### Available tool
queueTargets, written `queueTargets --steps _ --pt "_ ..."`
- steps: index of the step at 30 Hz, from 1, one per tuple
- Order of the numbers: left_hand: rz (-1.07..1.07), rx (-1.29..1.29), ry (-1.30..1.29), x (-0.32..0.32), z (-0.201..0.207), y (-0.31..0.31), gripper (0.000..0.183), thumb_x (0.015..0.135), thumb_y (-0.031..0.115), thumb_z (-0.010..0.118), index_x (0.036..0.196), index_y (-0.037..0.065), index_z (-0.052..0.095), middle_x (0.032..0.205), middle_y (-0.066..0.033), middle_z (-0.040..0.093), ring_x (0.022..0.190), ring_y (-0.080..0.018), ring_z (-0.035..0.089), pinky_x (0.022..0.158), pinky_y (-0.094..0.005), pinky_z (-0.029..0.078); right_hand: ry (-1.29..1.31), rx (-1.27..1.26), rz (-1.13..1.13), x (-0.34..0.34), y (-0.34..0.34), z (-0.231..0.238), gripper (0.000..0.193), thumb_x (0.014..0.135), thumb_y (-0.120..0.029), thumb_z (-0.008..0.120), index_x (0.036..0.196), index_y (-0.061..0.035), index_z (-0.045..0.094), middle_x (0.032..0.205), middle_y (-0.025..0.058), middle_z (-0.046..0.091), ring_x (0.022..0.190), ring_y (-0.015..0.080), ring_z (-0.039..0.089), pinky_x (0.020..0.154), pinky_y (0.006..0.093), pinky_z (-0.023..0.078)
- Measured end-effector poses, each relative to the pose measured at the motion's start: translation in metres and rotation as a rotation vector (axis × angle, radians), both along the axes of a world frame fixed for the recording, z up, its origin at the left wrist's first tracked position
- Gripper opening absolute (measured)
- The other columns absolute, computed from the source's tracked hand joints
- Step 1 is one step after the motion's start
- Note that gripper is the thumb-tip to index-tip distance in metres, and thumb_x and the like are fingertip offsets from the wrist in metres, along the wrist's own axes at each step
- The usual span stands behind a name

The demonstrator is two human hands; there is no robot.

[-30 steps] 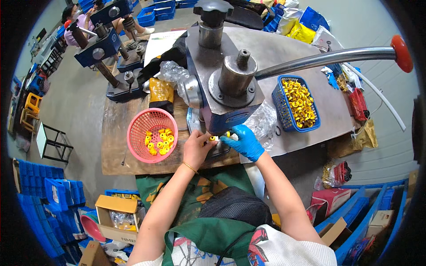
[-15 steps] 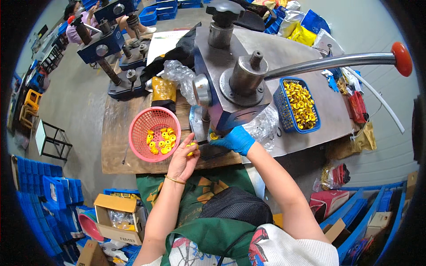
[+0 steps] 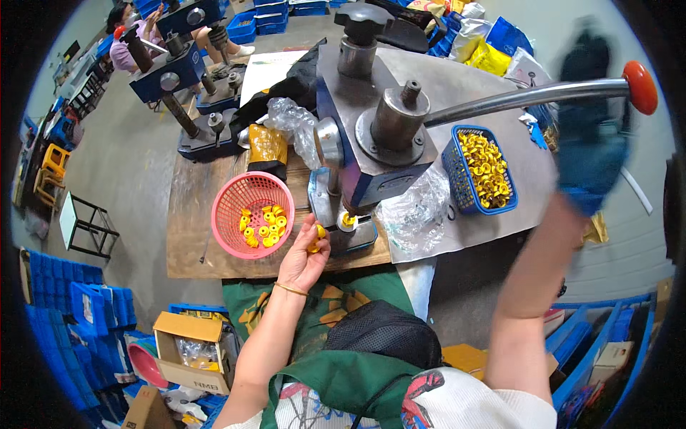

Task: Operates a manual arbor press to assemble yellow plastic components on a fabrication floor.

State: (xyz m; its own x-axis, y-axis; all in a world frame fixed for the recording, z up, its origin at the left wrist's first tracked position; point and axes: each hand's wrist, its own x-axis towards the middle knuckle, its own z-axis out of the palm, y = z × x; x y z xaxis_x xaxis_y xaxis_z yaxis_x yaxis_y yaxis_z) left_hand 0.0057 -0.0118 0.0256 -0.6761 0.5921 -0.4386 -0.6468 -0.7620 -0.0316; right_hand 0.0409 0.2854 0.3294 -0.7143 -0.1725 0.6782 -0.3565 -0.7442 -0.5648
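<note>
My bare left hand (image 3: 304, 264) is closed around a small yellow cap-shaped piece (image 3: 315, 244), held between the pink basket and the press. Blurred by motion, my blue-gloved right hand (image 3: 592, 154) is raised at the far right, beside the red ball knob (image 3: 639, 87) on the press lever (image 3: 529, 100). Its fingers are too smeared to tell whether they touch the lever. Under the ram of the metal hand press (image 3: 389, 175), another yellow piece (image 3: 348, 219) sits on the seat. The pink basket (image 3: 246, 179) on the left contains several yellow pieces.
Right of the press stands a blue basket (image 3: 466, 189) full of yellow pieces. Clear plastic wrap (image 3: 414, 214) lies beside the press base, and a yellow-brown package (image 3: 266, 148) lies behind the pink basket. A second press (image 3: 166, 75) and a seated person are farther left.
My right hand has left the press seat and swung up and right to the lever knob, uncovering the yellow piece there. My left hand has shifted slightly right with its piece.
</note>
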Motion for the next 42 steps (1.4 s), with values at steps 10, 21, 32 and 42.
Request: queueTargets --steps 10,21,32,42 --pt "0.035 -0.07 -0.05 -0.002 -0.006 0.013 0.03 0.084 0.002 0.055 0.112 0.011 0.05 0.098 -0.0043 0.055 0.087 -0.016 0.053 0.079 -0.0282 0.047 -0.525 1.575 -0.416 0.126 -0.04 -0.07 0.09 0.072 -0.019 0.065 0.137 0.006 0.009 0.139 0.0179 0.029 0.128 0.0226 0.029 0.106 0.0317 0.02" --pt "-0.059 -0.09 0.079 0.001 -0.008 0.003 0.024 0.085 0.007 0.056 0.109 0.009 0.052 0.099 -0.0044 0.056 0.095 -0.0184 0.055 0.072 -0.0218 0.048 0.043 0.013 -0.498 0.052 -0.031 -0.019 0.042 0.087 -0.032 0.048 0.118 -0.0025 0.049 0.106 0.0142 0.058 0.104 0.0211 0.052 0.105 0.0412 0.02" --pt "-0.08 -0.59 0.357 -0.006 -0.005 -0.001 0.032 0.082 0.002 0.058 0.113 -0.003 0.05 0.098 -0.0071 0.057 0.088 -0.0139 0.056 0.081 -0.0225 0.047 -0.123 1.319 -0.96 -0.012 -0.121 -0.303 0.021 0.078 -0.009 0.056 0.097 -0.0005 0.051 0.086 0.0217 0.055 0.082 0.0402 0.053 0.07 0.0423 0.044" --pt "-0.113 -0.802 0.547 -0.013 -0.013 0.027 0.012 0.081 0.005 0.061 0.091 -0.001 0.057 0.079 -0.0037 0.059 0.064 -0.009 0.054 0.056 -0.0184 0.042 -0.378 1.154 -1.759 0.006 0.047 -0.241 0.029 0.072 -0.007 0.065 0.1 -0.0017 0.06 0.096 0.0153 0.061 0.088 0.0274 0.057 0.081 0.035 0.044"
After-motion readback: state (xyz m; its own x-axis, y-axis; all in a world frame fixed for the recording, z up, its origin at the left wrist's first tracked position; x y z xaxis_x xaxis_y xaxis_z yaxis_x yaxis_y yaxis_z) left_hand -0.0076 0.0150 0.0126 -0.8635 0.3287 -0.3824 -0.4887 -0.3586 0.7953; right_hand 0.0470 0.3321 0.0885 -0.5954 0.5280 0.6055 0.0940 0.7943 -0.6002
